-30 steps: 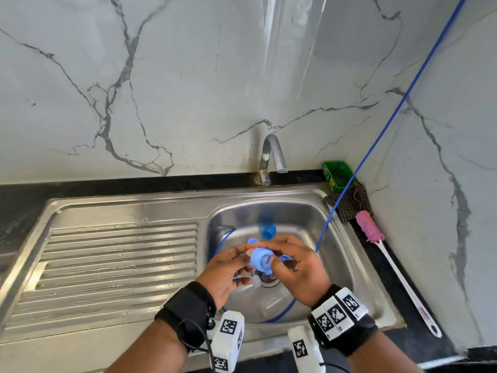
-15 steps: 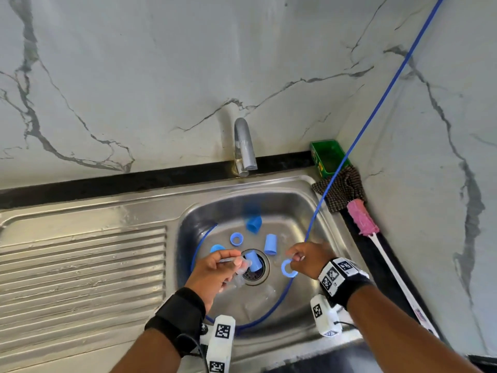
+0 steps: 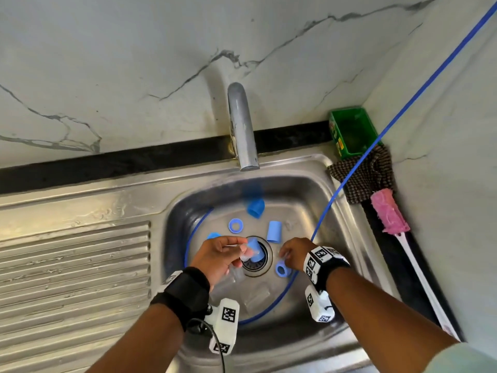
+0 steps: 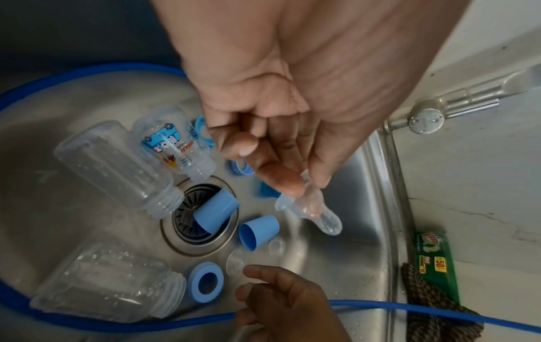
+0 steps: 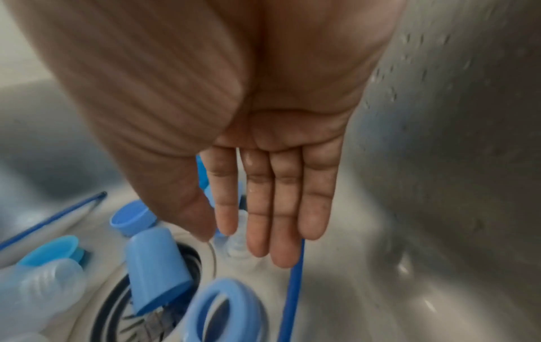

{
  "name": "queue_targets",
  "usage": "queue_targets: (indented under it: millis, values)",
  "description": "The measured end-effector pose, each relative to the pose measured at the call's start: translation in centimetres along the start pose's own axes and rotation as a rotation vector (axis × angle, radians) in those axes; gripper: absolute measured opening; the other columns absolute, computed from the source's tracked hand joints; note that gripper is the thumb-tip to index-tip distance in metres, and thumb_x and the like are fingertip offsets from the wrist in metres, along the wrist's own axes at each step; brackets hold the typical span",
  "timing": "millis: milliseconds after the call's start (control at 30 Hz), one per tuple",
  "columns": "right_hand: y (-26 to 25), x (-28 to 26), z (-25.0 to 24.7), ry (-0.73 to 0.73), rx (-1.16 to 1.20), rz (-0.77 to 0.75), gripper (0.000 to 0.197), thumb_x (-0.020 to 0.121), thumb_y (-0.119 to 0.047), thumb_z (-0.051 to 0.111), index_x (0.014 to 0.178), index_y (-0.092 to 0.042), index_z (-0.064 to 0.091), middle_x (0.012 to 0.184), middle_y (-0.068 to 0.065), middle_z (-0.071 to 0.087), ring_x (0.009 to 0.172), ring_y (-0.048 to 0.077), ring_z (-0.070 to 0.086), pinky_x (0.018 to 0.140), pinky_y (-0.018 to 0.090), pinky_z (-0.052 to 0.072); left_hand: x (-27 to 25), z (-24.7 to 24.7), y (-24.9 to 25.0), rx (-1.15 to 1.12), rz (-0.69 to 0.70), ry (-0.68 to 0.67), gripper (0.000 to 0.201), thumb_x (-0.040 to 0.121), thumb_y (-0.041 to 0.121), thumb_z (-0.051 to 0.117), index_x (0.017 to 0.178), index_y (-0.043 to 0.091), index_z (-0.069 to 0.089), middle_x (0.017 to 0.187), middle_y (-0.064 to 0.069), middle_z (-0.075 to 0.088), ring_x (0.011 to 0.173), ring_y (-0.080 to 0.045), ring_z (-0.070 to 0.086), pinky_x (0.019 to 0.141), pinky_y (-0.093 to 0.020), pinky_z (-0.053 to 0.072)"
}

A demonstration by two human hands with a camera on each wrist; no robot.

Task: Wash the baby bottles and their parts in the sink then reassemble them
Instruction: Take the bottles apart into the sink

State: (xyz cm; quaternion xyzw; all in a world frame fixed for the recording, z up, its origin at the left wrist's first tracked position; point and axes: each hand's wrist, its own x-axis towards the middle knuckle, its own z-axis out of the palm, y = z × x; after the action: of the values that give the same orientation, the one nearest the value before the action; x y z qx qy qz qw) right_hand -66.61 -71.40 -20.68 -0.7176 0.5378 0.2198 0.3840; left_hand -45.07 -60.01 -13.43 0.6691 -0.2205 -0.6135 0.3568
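In the steel sink (image 3: pixel 304 189) lie three clear bottles (image 4: pixel 117 166) (image 4: pixel 175 143) (image 4: pixel 108 284), blue caps (image 4: pixel 215 210) (image 4: pixel 259 231) and blue screw rings (image 4: pixel 206 281) (image 3: pixel 235 226). My left hand (image 3: pixel 243 249) (image 4: pixel 304 185) pinches a clear silicone nipple (image 4: pixel 310 208) above the drain (image 3: pixel 258 261). My right hand (image 3: pixel 285 255) (image 5: pixel 243 238) is low at the drain's right, fingers straight, holding nothing. Its fingertips (image 4: pixel 251 270) are at a second clear nipple (image 4: pixel 237 263) on the sink floor. One blue ring (image 3: pixel 281 269) lies just beside that hand.
A blue hose (image 3: pixel 376 135) runs from the upper right and loops round the basin floor. The tap (image 3: pixel 242 130) stands behind the basin. A green box (image 3: pixel 352 133), checked cloth (image 3: pixel 363 176) and pink bottle brush (image 3: pixel 390 211) sit on the right counter. The ribbed drainboard (image 3: pixel 75 265) lies left.
My hands have come apart and dropped lower in the basin. The right hand has let go of the blue ring, which now lies on the sink floor. The left still holds the nipple.
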Motion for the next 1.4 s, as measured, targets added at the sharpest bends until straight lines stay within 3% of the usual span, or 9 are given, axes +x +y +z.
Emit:
queue_targets:
  millis: [133,233,367,533,800,967,1067,1200,1400]
  values:
    - [0.0,-1.2,-1.1,0.082,0.062,0.018,0.021,0.085,-0.022,0.07,0.106,-0.021,0.075,0.116,0.005,0.072,0.108,0.025,0.067,0.097,0.032,0.052,0.1,0.2,0.5,0.008,-0.002,-0.016,0.017,0.095,0.014,0.066,0.111,0.01,0.07,0.067,0.003,0.072,0.056,-0.009,0.057,0.051,-0.019,0.038]
    - [-1.6,-3.4,-2.1,0.2,0.377,-0.151,0.008,0.087,-0.033,0.075,0.09,-0.025,0.075,0.098,0.004,0.075,0.09,0.024,0.071,0.089,0.038,0.056,-0.7,0.4,0.7,-0.009,0.011,-0.008,0.022,0.091,0.015,0.072,0.113,0.011,0.07,0.074,0.0,0.074,0.057,-0.012,0.058,0.049,-0.019,0.037]
    - [-5.3,-7.8,-2.6,0.167,0.646,-0.38,0.025,0.078,-0.043,0.082,0.097,-0.028,0.076,0.088,0.002,0.075,0.074,0.019,0.072,0.075,0.031,0.06,-2.7,0.9,1.2,-0.032,0.042,-0.019,0.029,0.084,0.021,0.08,0.111,0.015,0.071,0.075,-0.003,0.073,0.06,-0.012,0.06,0.053,-0.019,0.039]
    - [-6.5,-10.3,-1.9,0.312,0.53,-0.485,0.006,0.087,-0.013,0.077,0.089,-0.019,0.078,0.07,-0.015,0.07,0.068,-0.004,0.065,0.07,0.013,0.05,-5.7,1.1,0.5,-0.02,0.1,-0.053,0.025,0.092,0.024,0.072,0.116,0.016,0.068,0.085,-0.009,0.076,0.067,-0.013,0.066,0.056,-0.021,0.041]
    - [-6.7,-12.6,0.8,0.182,0.638,-0.479,0.018,0.081,-0.019,0.085,0.096,-0.015,0.076,0.074,-0.003,0.074,0.068,0.012,0.071,0.064,0.025,0.057,-9.4,0.4,-0.9,-0.075,0.113,-0.03,0.023,0.094,0.016,0.069,0.117,0.014,0.068,0.088,-0.009,0.075,0.072,-0.015,0.067,0.059,-0.023,0.043]
    - [-6.1,-12.4,0.2,0.244,0.48,-0.436,0.018,0.077,-0.014,0.087,0.09,-0.017,0.075,0.071,-0.01,0.068,0.064,-0.003,0.063,0.064,0.012,0.05,-10.1,-0.2,-0.8,-0.079,0.09,0.062,0.02,0.094,0.017,0.069,0.114,0.015,0.068,0.095,-0.001,0.079,0.073,-0.01,0.066,0.065,-0.024,0.043]
    - [-4.7,-11.3,-0.6,0.239,0.346,-0.338,0.02,0.076,-0.009,0.082,0.088,-0.023,0.075,0.085,-0.005,0.072,0.079,0.005,0.067,0.078,0.017,0.052,-9.9,-0.9,-0.8,-0.053,0.082,0.099,0.017,0.096,0.017,0.066,0.112,0.015,0.068,0.096,0.0,0.079,0.07,-0.009,0.064,0.063,-0.023,0.042]
    - [-2.5,-9.4,-1.0,0.159,-0.036,-0.126,0.022,0.083,-0.018,0.072,0.102,-0.011,0.078,0.107,0.007,0.075,0.103,0.024,0.069,0.091,0.024,0.051,-9.3,-1.6,-0.7,-0.066,0.092,0.111,0.017,0.097,0.016,0.064,0.113,0.012,0.067,0.096,-0.002,0.079,0.069,-0.01,0.064,0.058,-0.021,0.042]
    - [-2.1,-7.4,-0.9,0.116,-0.013,-0.022,0.019,0.087,-0.025,0.067,0.097,-0.013,0.079,0.104,0.005,0.076,0.102,0.021,0.069,0.089,0.026,0.053,-8.3,-2.6,0.1,-0.021,0.1,0.145,0.015,0.097,0.014,0.063,0.11,0.009,0.068,0.094,-0.006,0.078,0.068,-0.011,0.063,0.055,-0.018,0.044]
